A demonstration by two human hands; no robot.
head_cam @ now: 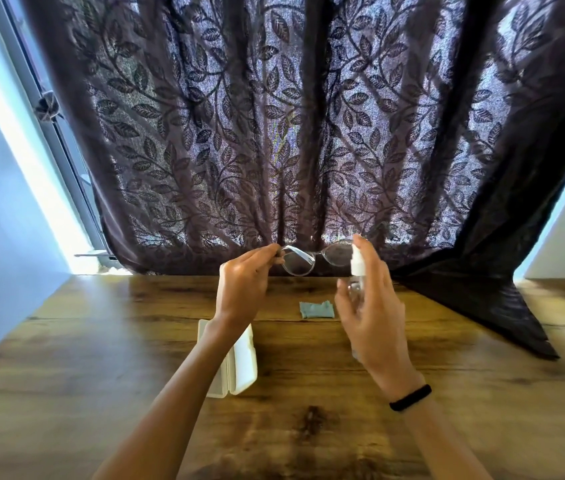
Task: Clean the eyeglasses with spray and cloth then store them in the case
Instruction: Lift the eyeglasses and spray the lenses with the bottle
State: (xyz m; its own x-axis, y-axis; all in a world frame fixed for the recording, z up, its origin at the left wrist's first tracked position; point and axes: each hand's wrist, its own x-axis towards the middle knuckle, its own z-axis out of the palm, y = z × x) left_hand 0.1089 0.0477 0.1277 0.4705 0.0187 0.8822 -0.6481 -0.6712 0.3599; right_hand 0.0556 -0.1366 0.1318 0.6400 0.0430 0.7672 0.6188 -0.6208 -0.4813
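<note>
My left hand point(243, 282) pinches the left end of clear-framed eyeglasses point(303, 261) and holds them up above the far side of the wooden table point(447, 393). My right hand point(374, 313) grips a small clear spray bottle point(357, 268) with a white top, index finger on the nozzle, right beside the right lens. A small grey-blue cloth point(316, 309) lies on the table under the glasses. A white eyeglass case point(239, 362) lies on the table, partly hidden by my left forearm; whether it is open I cannot tell.
A dark leaf-patterned curtain point(308, 133) hangs behind the table, and its right end drapes onto the tabletop point(502, 306). A window frame and white wall stand at the left. A black band circles my right wrist point(411, 397).
</note>
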